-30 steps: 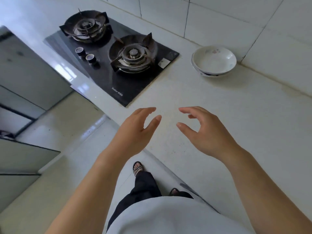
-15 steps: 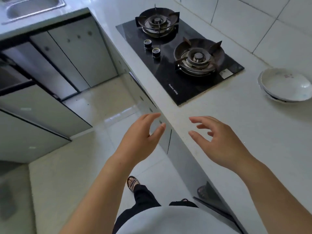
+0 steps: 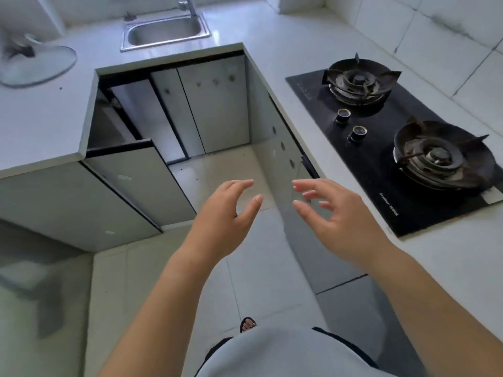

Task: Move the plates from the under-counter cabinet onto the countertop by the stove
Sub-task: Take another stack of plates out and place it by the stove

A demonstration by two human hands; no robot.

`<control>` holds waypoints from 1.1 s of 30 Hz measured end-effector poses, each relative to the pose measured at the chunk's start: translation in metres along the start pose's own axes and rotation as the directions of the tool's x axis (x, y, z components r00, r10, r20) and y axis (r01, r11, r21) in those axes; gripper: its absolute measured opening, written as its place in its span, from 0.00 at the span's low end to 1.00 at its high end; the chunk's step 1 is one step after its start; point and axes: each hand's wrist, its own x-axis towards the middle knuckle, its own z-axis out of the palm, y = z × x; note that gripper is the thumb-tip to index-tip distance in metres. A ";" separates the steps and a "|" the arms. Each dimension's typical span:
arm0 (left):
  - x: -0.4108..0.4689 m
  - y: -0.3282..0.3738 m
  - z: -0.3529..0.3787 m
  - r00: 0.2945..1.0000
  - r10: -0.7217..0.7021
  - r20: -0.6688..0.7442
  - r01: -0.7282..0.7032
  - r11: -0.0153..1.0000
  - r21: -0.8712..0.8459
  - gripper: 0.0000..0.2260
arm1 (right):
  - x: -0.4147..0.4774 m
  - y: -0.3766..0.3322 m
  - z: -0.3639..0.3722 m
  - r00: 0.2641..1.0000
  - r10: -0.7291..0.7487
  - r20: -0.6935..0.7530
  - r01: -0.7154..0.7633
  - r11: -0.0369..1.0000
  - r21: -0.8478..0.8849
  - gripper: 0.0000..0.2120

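left hand point(image 3: 223, 216) — right hand point(image 3: 337, 216), empty, fingers spread

Empty left hand point(image 3: 223, 221), right hand point(image 3: 337, 221)

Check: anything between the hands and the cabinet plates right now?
No plates are visible now, so it cannot be fully judged. Left hand and right hand are empty, over the floor. One cabinet door at left stands open; nothing visible blocks the way there.

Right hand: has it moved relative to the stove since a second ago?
Yes. The right hand was over the countertop beside the stove; now it is off the counter edge, over the floor, empty and open.
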 end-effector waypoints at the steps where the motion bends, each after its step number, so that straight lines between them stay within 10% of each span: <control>1: 0.004 -0.010 -0.007 1.000 -0.010 -0.012 0.010 1.000 0.003 0.20 | 0.009 -0.004 0.008 1.000 -0.003 0.020 0.003 1.000 -0.004 0.16; 16: 0.139 -0.090 -0.029 0.990 -0.138 -0.017 0.138 0.990 -0.035 0.18 | 0.183 0.030 0.047 0.965 0.114 0.234 -0.137 0.987 0.082 0.15; 33: 0.368 -0.144 -0.094 0.953 -0.276 -0.122 0.278 0.961 -0.001 0.18 | 0.468 0.035 0.085 0.934 -0.057 0.352 0.024 0.995 0.095 0.16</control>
